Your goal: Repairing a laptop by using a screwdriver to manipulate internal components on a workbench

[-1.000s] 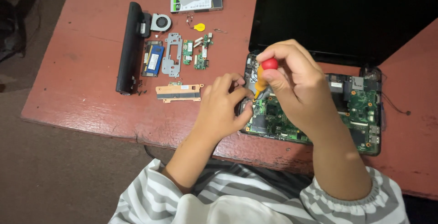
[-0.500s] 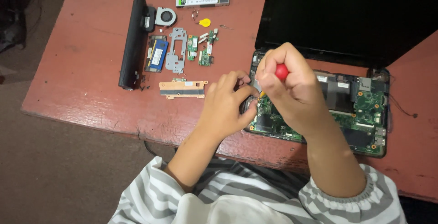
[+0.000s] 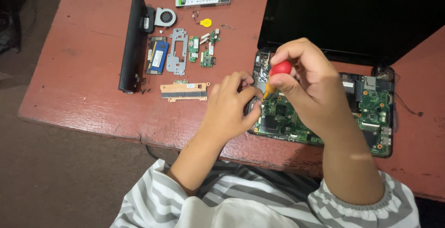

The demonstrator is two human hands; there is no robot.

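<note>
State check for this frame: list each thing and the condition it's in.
Laptop: opened up, green board exposed, dark screen.
Screwdriver: held upright in right hand, tip down on board.
Left hand: fingers pinched at the tip.
Battery: removed, lying on table.
Fan: removed.

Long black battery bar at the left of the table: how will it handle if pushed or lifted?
The battery bar looks rigid: one straight moulded body, so probably no flex. Its rounded long profile suggests it might roll sideways if nudged across its length, though the latch end beside the fan may stop that. Likely heavy for its size; the smooth casing could be slippery on the red table.
</note>
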